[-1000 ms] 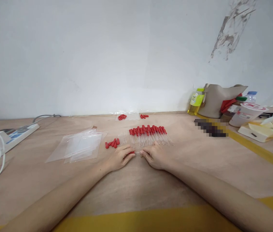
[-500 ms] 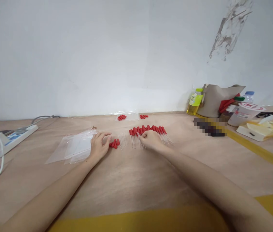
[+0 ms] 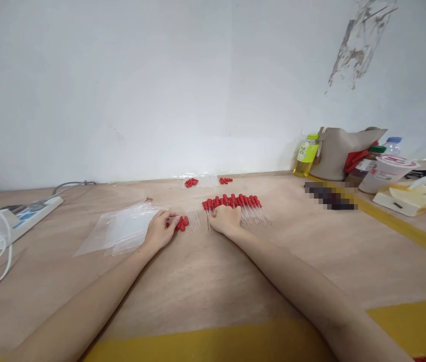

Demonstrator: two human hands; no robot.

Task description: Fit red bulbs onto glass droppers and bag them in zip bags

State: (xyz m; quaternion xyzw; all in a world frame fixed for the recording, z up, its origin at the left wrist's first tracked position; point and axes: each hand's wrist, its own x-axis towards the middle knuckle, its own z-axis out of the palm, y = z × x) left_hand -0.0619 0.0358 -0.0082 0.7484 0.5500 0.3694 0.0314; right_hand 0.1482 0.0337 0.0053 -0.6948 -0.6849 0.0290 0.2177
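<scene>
My left hand (image 3: 161, 229) rests on the table with thumb and fingers curled in on a red rubber bulb, whose red shows between them. Just right of it lie several loose red rubber bulbs (image 3: 183, 223) and a row of thin clear tubes (image 3: 194, 217). Closed fingers of my right hand (image 3: 226, 219) are over the left part of a row of droppers (image 3: 252, 202), clear tubes with red bulbs on top. The knuckles hide whatever those fingers hold.
Clear plastic bags (image 3: 122, 226) lie on the left, beyond them a power strip (image 3: 39, 216) with white cables (image 3: 7, 251). More red bulbs (image 3: 191, 183) sit by the wall. On the right stand a yellow bottle (image 3: 306, 157), a grey bag (image 3: 331, 156), a cup (image 3: 388, 173) and a tissue pack (image 3: 411, 198).
My right hand has moved slightly left over the dropper row, and the clear tube that showed at its fingertips is hidden. My left fingers have drawn in on a red bulb.
</scene>
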